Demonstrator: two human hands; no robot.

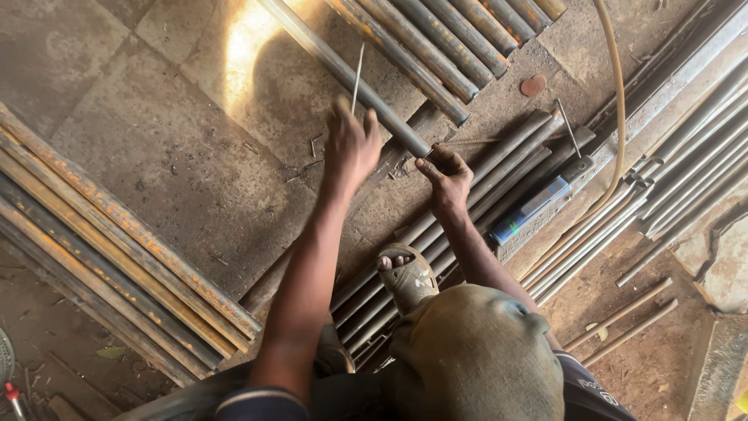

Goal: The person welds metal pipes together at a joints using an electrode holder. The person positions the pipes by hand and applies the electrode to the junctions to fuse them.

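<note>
My left hand [351,144] is closed around a thin metal rod [357,74] that sticks up and away from it. It hovers over a long grey steel pipe [343,74] that runs diagonally from the top middle down to its end near my right hand. My right hand [446,175] rests at that pipe's end, fingers curled on it, above a bundle of grey pipes [499,175] lying on the ground. My sandalled foot [407,274] presses on the same bundle, and my knee in brown cloth [475,351] fills the lower middle.
Rusty flat steel bars [117,249] lie stacked at the left. More rusty pipes [444,43] lie at the top and thin tubes [686,171] at the right. A welding electrode holder with a blue grip [538,206] and its tan cable [617,101] lie on the pipes.
</note>
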